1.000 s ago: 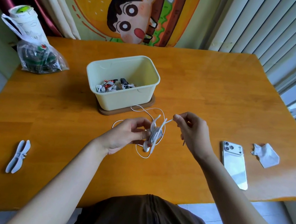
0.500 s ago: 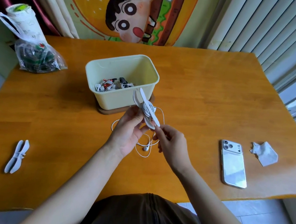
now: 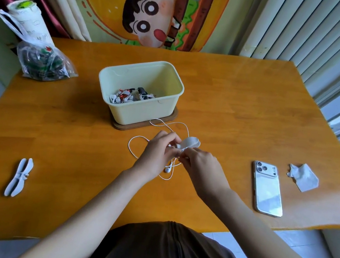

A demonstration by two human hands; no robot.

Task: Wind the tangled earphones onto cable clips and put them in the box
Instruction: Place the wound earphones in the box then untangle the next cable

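Above the table's middle, my left hand (image 3: 157, 152) grips a white cable clip (image 3: 190, 143) with earphone wire partly wound on it. My right hand (image 3: 200, 163) pinches the wire at the clip's near end. Loose loops of the white earphones' cable (image 3: 168, 124) trail on the table, and one earbud (image 3: 167, 169) hangs below my hands. The pale yellow box (image 3: 137, 113) stands just behind on a brown base and holds several wound earphones. A spare white cable clip (image 3: 19, 176) lies flat at the near left.
A white phone (image 3: 267, 189) lies face down to the right, with a crumpled white paper (image 3: 302, 180) beyond it. A clear plastic bag (image 3: 41, 61) with dark items sits at the far left. The table's near edge runs just in front of my body.
The clip has dropped from in front of the box and turned more level. My right hand has moved up against its near end. The cable loops have shifted on the table.
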